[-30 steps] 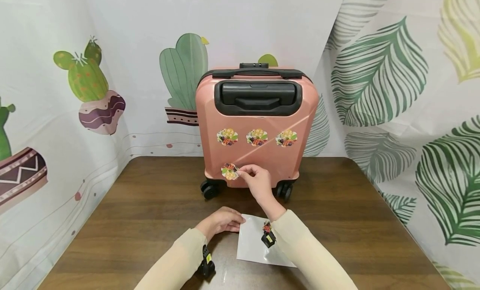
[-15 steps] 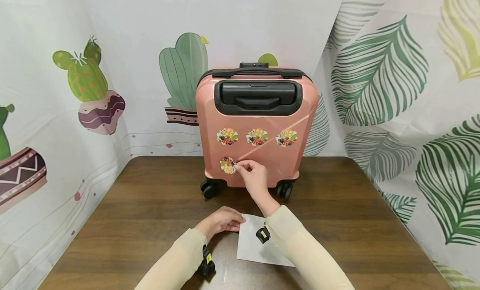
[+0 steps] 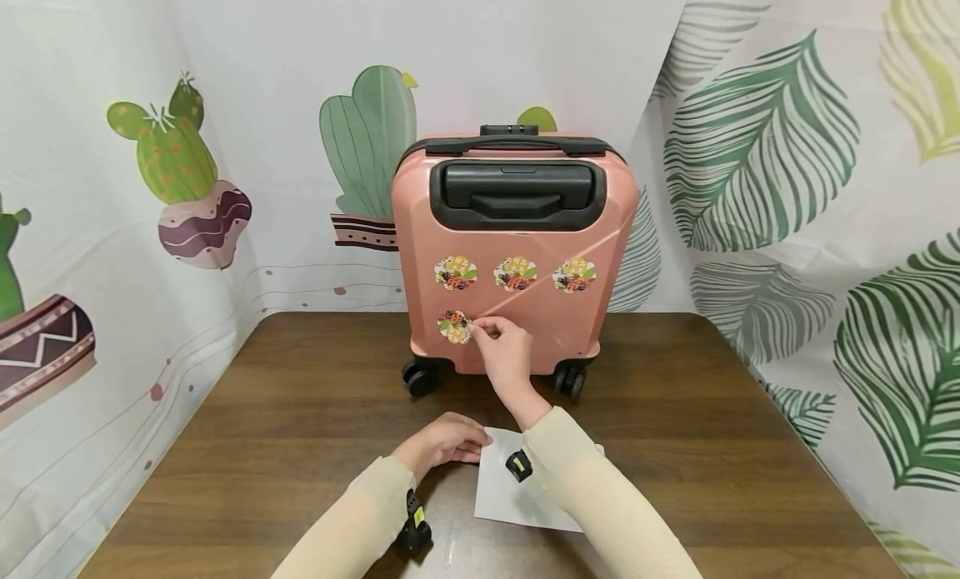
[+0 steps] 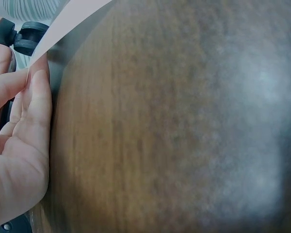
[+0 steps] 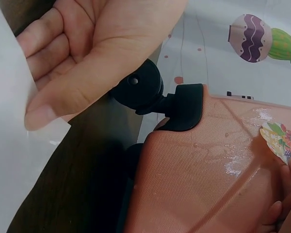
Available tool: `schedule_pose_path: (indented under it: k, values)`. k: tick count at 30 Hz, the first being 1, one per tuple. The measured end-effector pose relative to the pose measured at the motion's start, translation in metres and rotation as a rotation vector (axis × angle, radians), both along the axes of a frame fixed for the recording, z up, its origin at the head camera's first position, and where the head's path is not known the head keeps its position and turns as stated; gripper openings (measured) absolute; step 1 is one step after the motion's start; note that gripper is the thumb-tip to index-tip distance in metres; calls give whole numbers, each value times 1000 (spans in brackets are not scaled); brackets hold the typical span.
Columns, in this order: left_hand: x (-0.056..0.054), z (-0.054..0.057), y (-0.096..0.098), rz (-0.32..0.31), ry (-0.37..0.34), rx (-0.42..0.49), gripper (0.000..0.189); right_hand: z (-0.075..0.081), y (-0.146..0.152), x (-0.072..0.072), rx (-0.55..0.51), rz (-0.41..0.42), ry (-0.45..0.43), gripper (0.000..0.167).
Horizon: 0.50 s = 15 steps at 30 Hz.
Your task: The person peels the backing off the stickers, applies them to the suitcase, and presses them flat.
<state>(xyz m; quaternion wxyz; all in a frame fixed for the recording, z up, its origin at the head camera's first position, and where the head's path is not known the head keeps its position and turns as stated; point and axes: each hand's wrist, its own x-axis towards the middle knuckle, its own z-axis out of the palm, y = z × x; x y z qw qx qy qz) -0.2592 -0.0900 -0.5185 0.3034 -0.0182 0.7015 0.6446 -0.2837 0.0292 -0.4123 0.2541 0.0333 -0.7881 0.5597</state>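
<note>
A pink suitcase (image 3: 558,325) stands upright at the back of the table. My right hand (image 3: 507,358) pinches the right edge of a round fruit sticker (image 3: 452,327) at the suitcase's lower left. In the right wrist view that sticker (image 5: 280,141) looks tilted against the shell; how much of it touches is unclear. On the table my left hand (image 3: 448,441) holds the corner of a white sheet (image 3: 506,496) between thumb and fingers. The left wrist view shows the sheet's corner (image 4: 70,24) raised in the left hand (image 4: 26,131).
Three fruit stickers, at left (image 3: 455,273), middle (image 3: 515,274) and right (image 3: 574,275), form a row above on the suitcase. Black wheels (image 3: 421,377) stand on the brown wooden table (image 3: 300,446). Behind hangs a patterned white cloth (image 3: 285,54).
My right hand has moved slightly up and left with the sticker, from near the suitcase's bottom to below the left sticker of the row. My left hand stays on the sheet.
</note>
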Motion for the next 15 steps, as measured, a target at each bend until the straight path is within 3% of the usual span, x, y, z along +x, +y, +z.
schedule_pose_path:
  k: [5,15]
  values:
    - [0,0,1,-6,11,7,11,2,-1,-1,14,-3,-28,13]
    - [0,-1,1,-6,10,0,12,0,-5,-3,52,-52,7,15]
